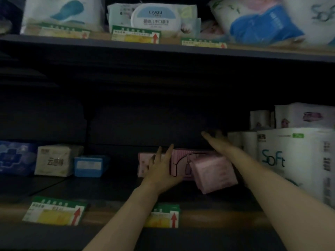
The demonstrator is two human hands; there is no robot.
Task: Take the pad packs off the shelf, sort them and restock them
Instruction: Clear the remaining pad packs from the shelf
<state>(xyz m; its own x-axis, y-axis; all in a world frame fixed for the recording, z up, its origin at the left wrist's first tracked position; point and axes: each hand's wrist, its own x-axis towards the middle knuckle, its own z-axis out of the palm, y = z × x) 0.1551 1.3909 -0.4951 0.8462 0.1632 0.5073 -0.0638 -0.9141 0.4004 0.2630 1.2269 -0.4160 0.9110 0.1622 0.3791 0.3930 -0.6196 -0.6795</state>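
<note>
Pink pad packs [183,162] stand in a row at the middle of the dark lower shelf [112,187]. One pink pack [214,173] leans tilted in front of the row's right end. My left hand [161,166] lies flat against the front of the row, fingers straight and pointing up. My right hand [217,140] reaches over the top of the packs toward the shelf's back, fingers stretched out. It holds nothing that I can see.
Left on the same shelf sit a blue box [90,165], a beige pack [54,160] and a blue patterned pack [14,157]. White "Soft" tissue rolls [293,160] crowd the right. Price tags [54,211] line the front edge. The upper shelf holds wipes [155,17].
</note>
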